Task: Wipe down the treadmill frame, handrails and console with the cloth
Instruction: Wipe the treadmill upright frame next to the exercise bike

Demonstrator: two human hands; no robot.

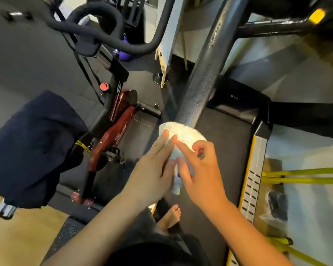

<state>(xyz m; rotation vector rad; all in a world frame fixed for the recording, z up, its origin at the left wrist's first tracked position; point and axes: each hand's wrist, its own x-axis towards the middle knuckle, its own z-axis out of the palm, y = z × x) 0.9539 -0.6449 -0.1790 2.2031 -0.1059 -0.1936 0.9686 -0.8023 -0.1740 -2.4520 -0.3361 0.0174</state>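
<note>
A white terry cloth [183,133] is wrapped over the near end of the treadmill's dark grey handrail [206,73], which runs up and away toward the console at the top right. My left hand [152,167] presses the cloth from the left with its fingers stretched along it. My right hand [198,169] grips the cloth from the right, the forefinger lying on top. A tail of the cloth hangs down between both hands. The black treadmill belt [225,150] lies below, with a grey and yellow side rail [254,181] to its right.
A red and black exercise bike [113,120] stands to the left, its black handlebars [96,29] at the top. A dark blue garment [31,146] drapes over something at the far left. Yellow bands [300,176] stretch at the right. My bare foot [171,215] stands on the belt.
</note>
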